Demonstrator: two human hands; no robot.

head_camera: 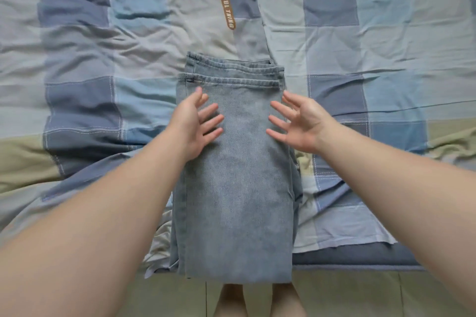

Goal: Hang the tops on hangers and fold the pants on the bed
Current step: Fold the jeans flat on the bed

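**Hazard: folded jeans slipping off the bed edge**

I see the jeans (239, 188) folded lengthwise on the bed (77, 100), waistband away from me and near end overhanging the edge above the floor (360, 296). The left hand (198, 123) and right hand (300, 123) are spread wide, fingers straight, gripping nothing. They flank the denim just below the waistband; I cannot tell whether they press or hover.

Hazards, in my judgement:
- The overhanging end can drag the stack floorward.
- An uneven cross-fold can skew the layers.
- The rumpled cover beneath can bunch into the fold.
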